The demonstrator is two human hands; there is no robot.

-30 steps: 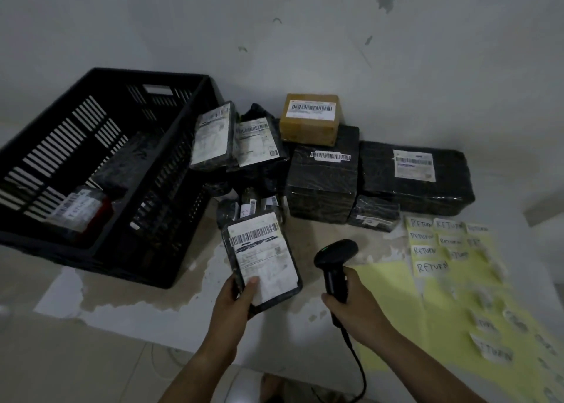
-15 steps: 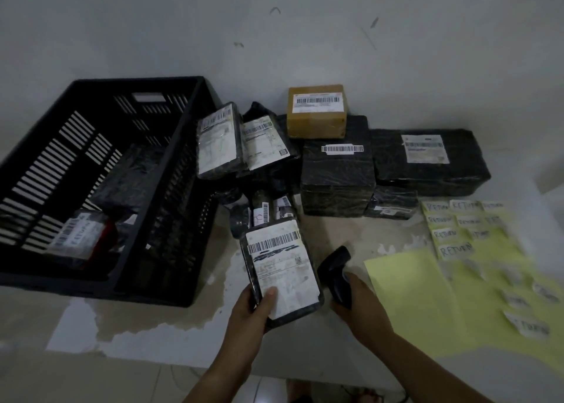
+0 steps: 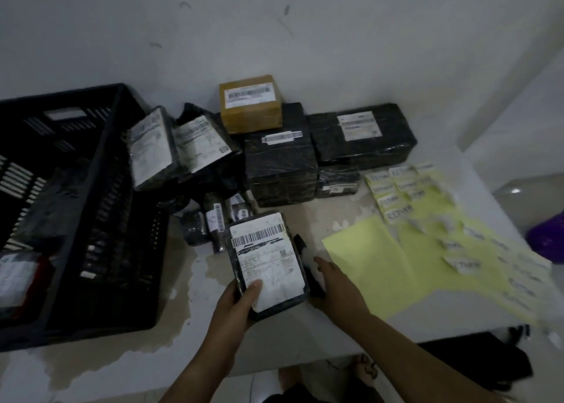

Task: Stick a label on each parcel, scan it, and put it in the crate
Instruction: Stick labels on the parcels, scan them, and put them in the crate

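Scanning: likely the step in hand. Next, the scanner's nose must face the barcode.
Left hand [image 3: 233, 300]: fingers curled under the parcel [image 3: 268, 265], thumb pressed on its white shipping slip.
Right hand [image 3: 338, 286]: laid over the scanner [image 3: 300, 245] handle; gripping or loose, I cannot tell.
Parcel: held above the table [image 3: 189, 280] — just right of the crate [image 3: 122, 219].
Return labels [image 3: 396, 195]: well apart on yellow sheets — none visible on this parcel.
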